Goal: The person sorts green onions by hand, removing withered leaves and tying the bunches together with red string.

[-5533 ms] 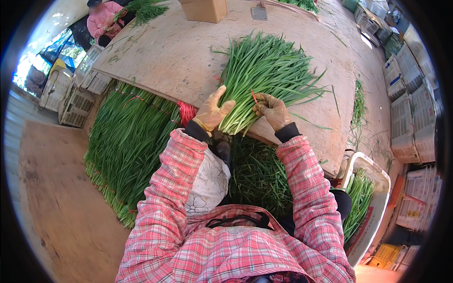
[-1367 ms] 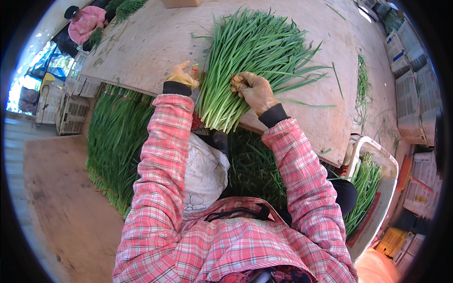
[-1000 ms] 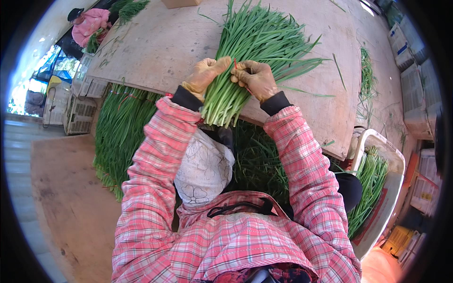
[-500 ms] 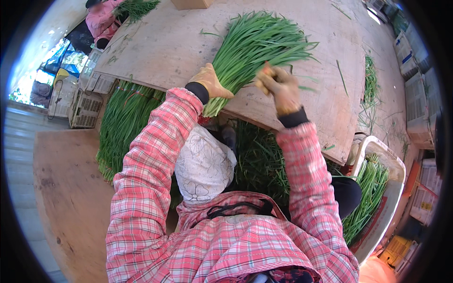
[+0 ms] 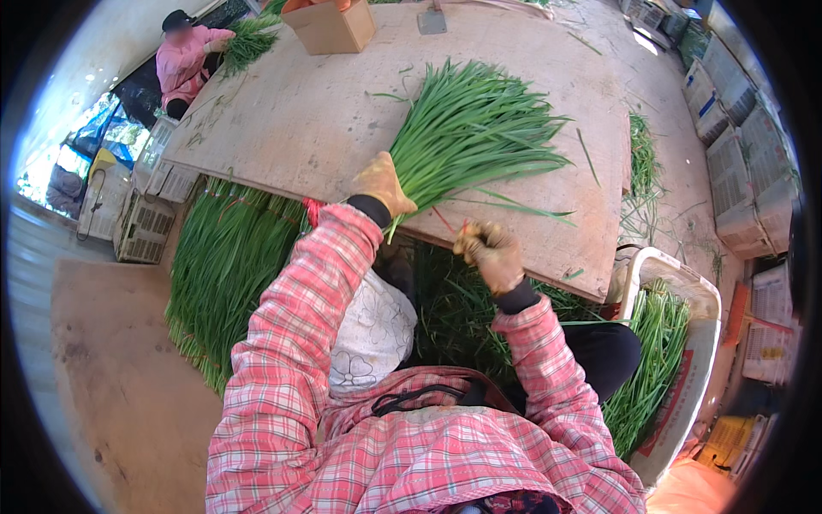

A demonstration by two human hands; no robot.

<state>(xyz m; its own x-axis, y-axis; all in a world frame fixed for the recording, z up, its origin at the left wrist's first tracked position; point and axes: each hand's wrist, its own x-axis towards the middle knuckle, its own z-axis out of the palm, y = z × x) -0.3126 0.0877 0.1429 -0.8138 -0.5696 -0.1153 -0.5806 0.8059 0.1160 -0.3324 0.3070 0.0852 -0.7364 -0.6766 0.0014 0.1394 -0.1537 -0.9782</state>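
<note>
My left hand (image 5: pixel 384 183), in a tan glove, is wrapped round the lower stalks of a bunch of green chives (image 5: pixel 479 133). Their leaves fan out across the wooden table (image 5: pixel 291 128), and the cut ends point toward me at its near edge. My right hand (image 5: pixel 494 254), gloved too, is closed just off that edge, pinching a thin red band (image 5: pixel 445 221). The band stretches from those fingers toward the stalks beside my left hand; whether it circles the bunch is hidden. A few loose leaves trail to the right below the bunch.
Tied chive bundles (image 5: pixel 231 265) stand left, under the table edge. At right a white crate (image 5: pixel 716 300) holds more chives (image 5: pixel 651 368). A cardboard box (image 5: pixel 334 30) sits at the table's far side. A co-worker (image 5: pixel 182 73) handles greens far left. Stacked crates (image 5: pixel 745 184) line the right.
My right hand has pulled down toward me, away from the leaves, and a red band now shows stretched from it. My left hand keeps its hold on the chives. The view has tilted up a little.
</note>
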